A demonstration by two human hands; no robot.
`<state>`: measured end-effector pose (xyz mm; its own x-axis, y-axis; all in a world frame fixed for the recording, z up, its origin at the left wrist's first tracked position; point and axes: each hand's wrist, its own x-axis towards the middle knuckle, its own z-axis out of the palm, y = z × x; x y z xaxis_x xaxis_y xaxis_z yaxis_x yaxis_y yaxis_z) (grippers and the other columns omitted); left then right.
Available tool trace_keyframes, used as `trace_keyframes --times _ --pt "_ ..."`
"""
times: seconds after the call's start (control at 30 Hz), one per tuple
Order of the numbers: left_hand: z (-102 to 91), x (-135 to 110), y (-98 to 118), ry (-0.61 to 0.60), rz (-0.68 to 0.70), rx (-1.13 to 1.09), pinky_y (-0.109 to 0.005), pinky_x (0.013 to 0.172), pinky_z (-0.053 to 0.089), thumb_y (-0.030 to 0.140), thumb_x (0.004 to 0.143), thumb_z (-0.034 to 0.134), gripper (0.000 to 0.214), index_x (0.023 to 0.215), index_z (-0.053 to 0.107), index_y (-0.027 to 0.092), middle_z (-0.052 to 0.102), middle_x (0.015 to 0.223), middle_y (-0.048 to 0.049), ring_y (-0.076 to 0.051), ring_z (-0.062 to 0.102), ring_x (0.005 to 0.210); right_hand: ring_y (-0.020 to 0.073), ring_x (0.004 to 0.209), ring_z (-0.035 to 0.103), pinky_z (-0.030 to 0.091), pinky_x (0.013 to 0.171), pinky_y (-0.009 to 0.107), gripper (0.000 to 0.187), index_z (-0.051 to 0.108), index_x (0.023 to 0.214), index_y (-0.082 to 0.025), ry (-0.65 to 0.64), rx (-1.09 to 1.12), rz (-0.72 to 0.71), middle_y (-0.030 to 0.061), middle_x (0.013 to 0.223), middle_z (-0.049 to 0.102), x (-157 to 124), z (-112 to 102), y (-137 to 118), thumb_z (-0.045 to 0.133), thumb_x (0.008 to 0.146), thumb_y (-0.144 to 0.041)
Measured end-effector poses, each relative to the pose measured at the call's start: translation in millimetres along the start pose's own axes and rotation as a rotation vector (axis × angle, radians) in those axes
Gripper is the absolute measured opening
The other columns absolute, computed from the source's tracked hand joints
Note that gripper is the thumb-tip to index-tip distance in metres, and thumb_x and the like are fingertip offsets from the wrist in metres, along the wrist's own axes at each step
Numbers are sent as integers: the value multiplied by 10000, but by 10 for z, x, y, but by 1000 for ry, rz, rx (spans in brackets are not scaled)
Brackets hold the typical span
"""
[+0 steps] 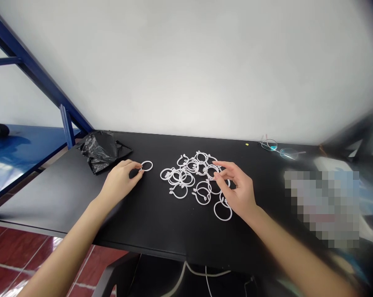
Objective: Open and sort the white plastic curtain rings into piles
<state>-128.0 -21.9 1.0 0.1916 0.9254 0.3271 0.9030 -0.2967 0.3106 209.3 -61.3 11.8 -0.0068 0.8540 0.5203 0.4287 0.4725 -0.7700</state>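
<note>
My left hand point(120, 180) pinches a white plastic ring point(147, 161) by its left edge, between thumb and fingertips, low over the black table. Right of it lies a loose pile of similar white rings point(186, 184), several of them overlapping. Many are split, with small knobbed clasp ends that look like curtain-ring catches. My right hand point(237, 187) hovers at the right side of this pile, thumb and index finger apart around the edge of the rings there. Its palm and fingers hide part of the rings beneath.
A crumpled black plastic bag point(101, 150) lies left on the black table point(161, 222). Eyeglasses point(279, 150) rest near the wall at back right. A blurred-out package point(325, 206) is at the right. A blue metal frame point(41, 74) stands left; cables point(205, 273) hang below the front edge.
</note>
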Motion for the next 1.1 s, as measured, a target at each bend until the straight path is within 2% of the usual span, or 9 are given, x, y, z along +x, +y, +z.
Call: trace_keyframes --times 0.07,0.23,0.4,0.53,0.63,0.7,0.77,0.93,1.1 --pt "-9 27 170 2 58 -16 -384 863 508 431 917 468 329 1000 658 175 652 1019 -94 -249 625 951 164 675 694 581 686 326 213 634 1106 -217 7 1 -7 -7 711 655 6 0 11 594 897 -229" --pt "111 73 591 -271 228 -69 -401 911 508 480 956 419 437 1268 542 199 566 1241 -116 -272 577 1099 158 649 684 572 646 306 197 644 1087 -211 4 -9 -25 -17 670 624 8 11 20 585 899 -216" --pt "214 213 697 -335 252 -153 -347 830 509 389 980 379 346 1158 594 183 614 1079 -96 -220 617 933 145 638 672 572 643 297 200 649 1089 -209 3 -12 -54 -11 696 630 8 17 12 579 902 -198" --pt "-76 459 679 -459 309 -193 -268 668 471 393 964 405 349 918 672 174 657 838 -51 -164 601 721 131 633 660 574 627 292 200 653 1085 -214 11 -17 -82 18 817 669 5 15 27 575 903 -190" --pt "-292 636 722 -493 208 -312 -229 580 435 426 927 469 333 880 690 181 661 745 -16 -131 570 637 127 636 661 577 605 286 181 658 1059 -216 26 -29 -79 42 923 685 6 16 42 572 902 -189" --pt "-289 694 814 -470 83 -513 -213 506 405 435 914 484 331 897 686 174 649 741 -6 -95 510 542 121 626 656 580 590 285 164 662 1037 -217 19 -20 -74 51 967 688 8 16 42 571 903 -191" --pt "-158 687 947 -525 14 -765 -202 442 369 447 903 495 341 909 679 160 606 694 8 -64 441 455 121 633 655 582 574 284 169 661 1044 -218 -12 11 -91 63 1015 684 5 14 30 600 888 -201" --pt "268 476 1239 -889 -125 -1202 -226 476 492 483 896 539 351 849 614 143 579 714 -2 -78 517 501 173 735 680 589 565 290 416 643 1147 -243 -110 38 -238 65 998 716 -33 28 -21 781 755 -264" --pt "366 328 1290 -852 -163 -1230 -189 386 444 483 919 506 404 676 468 161 445 542 58 -36 333 393 151 653 676 586 561 274 306 677 1099 -238 -121 67 -249 22 812 729 -61 77 -51 735 803 -191"
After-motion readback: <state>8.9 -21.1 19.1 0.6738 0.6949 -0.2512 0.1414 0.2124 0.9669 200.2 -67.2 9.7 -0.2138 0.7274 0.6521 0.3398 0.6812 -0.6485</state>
